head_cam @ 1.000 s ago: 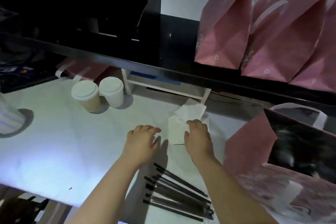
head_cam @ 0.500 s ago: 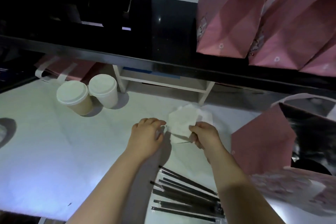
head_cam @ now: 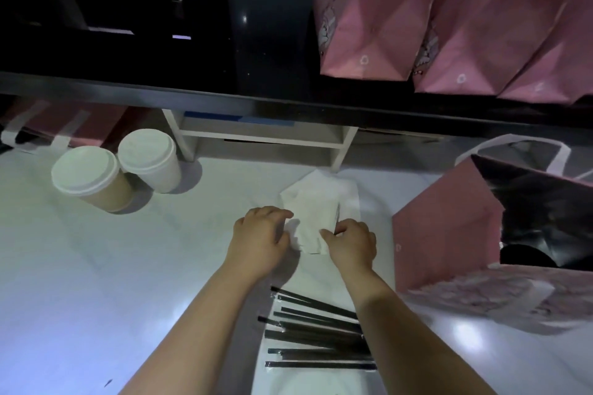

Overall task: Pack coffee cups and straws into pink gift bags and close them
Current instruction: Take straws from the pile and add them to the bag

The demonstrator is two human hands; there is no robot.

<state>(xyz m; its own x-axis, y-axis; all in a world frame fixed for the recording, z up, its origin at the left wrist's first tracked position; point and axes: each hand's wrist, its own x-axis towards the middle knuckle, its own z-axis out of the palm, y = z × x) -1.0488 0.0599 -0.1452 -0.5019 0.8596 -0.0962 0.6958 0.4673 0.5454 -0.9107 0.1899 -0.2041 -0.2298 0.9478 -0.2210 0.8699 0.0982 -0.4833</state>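
Note:
Both of my hands work a stack of white napkins [head_cam: 316, 205] in the middle of the white counter [head_cam: 96, 282]. My right hand [head_cam: 351, 242] pinches the top napkin's near edge. My left hand [head_cam: 260, 239] rests curled against the stack's left edge, and I cannot tell whether it grips paper. An open pink gift bag [head_cam: 449, 228] with a dark inside stands at the right. Several black wrapped straws [head_cam: 317, 330] lie between my forearms. Two lidded coffee cups, a tan cup [head_cam: 93, 179] and a white cup [head_cam: 150, 159], stand at the left.
A black shelf [head_cam: 288, 102] overhangs the counter's back, carrying several closed pink bags [head_cam: 369, 19]. More flat pink bags [head_cam: 64, 125] lie under it at the left. A small white rack [head_cam: 263, 141] stands behind the napkins.
The napkin held up between my hands half a second ago now lies low on the stack. Both hands have come down onto it.

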